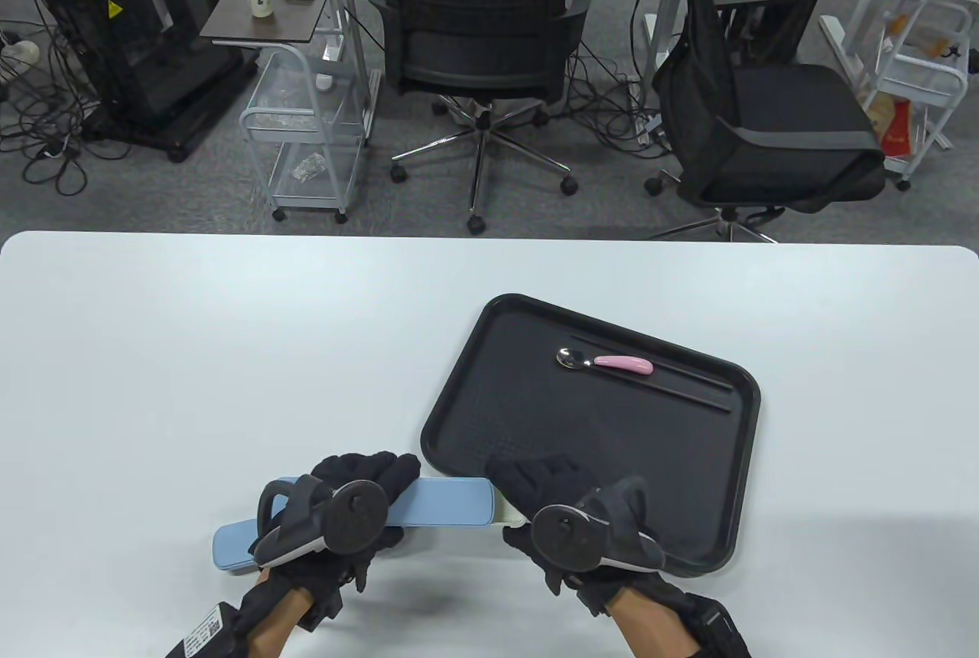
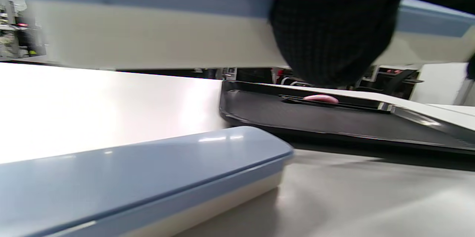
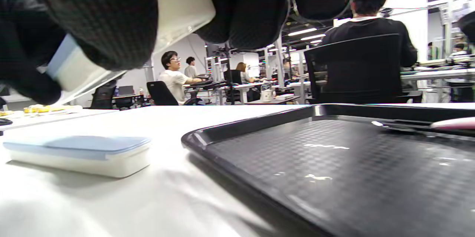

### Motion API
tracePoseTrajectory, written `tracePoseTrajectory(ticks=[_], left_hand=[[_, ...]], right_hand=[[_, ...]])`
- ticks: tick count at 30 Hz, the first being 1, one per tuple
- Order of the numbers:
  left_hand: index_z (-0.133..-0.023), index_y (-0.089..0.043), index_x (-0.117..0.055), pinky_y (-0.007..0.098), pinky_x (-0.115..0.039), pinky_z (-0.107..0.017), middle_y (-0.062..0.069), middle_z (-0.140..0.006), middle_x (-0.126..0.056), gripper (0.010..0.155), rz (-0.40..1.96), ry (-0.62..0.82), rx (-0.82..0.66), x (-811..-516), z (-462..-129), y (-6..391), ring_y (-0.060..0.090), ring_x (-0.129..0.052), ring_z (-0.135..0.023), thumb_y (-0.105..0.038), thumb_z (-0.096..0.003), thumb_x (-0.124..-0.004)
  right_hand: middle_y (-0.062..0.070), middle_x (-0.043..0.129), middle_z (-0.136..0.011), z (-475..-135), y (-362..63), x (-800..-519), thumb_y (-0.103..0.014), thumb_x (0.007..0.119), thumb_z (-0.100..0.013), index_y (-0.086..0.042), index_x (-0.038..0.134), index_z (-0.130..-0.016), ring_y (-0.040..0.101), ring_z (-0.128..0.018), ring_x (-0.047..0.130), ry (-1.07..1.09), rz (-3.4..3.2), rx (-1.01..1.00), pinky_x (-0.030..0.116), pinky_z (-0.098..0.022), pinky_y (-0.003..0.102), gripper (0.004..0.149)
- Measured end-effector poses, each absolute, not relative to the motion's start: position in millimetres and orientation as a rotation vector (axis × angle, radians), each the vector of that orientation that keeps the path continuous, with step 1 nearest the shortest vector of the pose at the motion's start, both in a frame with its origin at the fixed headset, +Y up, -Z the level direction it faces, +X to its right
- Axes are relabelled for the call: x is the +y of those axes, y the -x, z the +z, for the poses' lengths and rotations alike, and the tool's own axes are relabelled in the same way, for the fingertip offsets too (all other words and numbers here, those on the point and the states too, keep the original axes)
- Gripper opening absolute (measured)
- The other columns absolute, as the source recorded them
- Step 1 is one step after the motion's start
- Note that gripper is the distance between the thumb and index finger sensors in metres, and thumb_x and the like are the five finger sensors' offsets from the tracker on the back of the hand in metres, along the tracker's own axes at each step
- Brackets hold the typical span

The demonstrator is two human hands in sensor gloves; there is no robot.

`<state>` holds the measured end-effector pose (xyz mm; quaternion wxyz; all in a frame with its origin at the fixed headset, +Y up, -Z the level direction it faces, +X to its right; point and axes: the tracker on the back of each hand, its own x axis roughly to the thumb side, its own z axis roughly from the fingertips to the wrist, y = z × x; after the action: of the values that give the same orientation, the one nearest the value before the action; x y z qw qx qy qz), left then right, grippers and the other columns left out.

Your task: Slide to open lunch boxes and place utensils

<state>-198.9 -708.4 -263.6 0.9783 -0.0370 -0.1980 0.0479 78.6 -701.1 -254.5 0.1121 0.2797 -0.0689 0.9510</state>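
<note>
my left hand (image 1: 336,516) and right hand (image 1: 570,513) clamp the raised lunch box (image 1: 451,501) (light, slick plastic) by its ends.

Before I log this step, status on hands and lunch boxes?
Both hands, left hand and right hand, grip a raised lunch box, one end each. Second lunch box on table. Spoon on tray.
</note>
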Motion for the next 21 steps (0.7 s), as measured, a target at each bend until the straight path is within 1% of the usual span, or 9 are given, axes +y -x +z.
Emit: tracePoseTrajectory(ticks=[3,8,14,21], left_hand=[[-0.104,-0.035,-0.047,0.064,-0.048,-0.073,-0.002,-0.107,-0.057,0.085,0.102,0.068,-0.346,-709.0,-270.6,211.8,0.031,-0.066,-0.096,-0.043,-0.0346,-0.094],[-0.104,-0.037,-0.046,0.064,-0.047,-0.074,-0.002,-0.108,-0.056,0.084,0.095,0.078,-0.291,-716.6,-278.3,224.4,0.03,-0.065,-0.097,-0.043,-0.0349,-0.094],[-0.104,-0.036,-0.044,0.064,-0.047,-0.074,-0.001,-0.106,-0.057,0.085,0.098,0.095,-0.286,-717.8,-279.3,227.3,0.031,-0.065,-0.096,-0.042,-0.0353,-0.094],[-0.104,-0.034,-0.043,0.065,-0.048,-0.073,0.001,-0.105,-0.057,0.086,0.101,0.109,-0.296,-719.4,-279.5,226.0,0.032,-0.065,-0.094,-0.041,-0.0364,-0.094]], right_hand=[[0.006,0.063,-0.104,-261.0,-92.7,-700.5,-0.041,0.091,-0.041,-0.034,0.048,-0.105,0.031,-0.091,0.076,-0.75,2.813,-0.195,0.059,-0.071,0.058,0.077],[0.008,0.059,-0.106,-271.3,-114.0,-704.6,-0.038,0.09,-0.042,-0.034,0.047,-0.105,0.034,-0.094,0.072,-0.638,2.832,-0.151,0.058,-0.071,0.058,0.076],[0.009,0.055,-0.108,-277.3,-126.7,-706.7,-0.037,0.089,-0.044,-0.035,0.045,-0.105,0.035,-0.096,0.069,-0.558,2.837,-0.111,0.057,-0.071,0.058,0.076],[0.01,0.052,-0.109,-279.1,-131.1,-707.5,-0.041,0.087,-0.045,-0.036,0.036,-0.107,0.037,-0.096,0.068,-0.54,2.792,-0.107,0.056,-0.071,0.059,0.08]])
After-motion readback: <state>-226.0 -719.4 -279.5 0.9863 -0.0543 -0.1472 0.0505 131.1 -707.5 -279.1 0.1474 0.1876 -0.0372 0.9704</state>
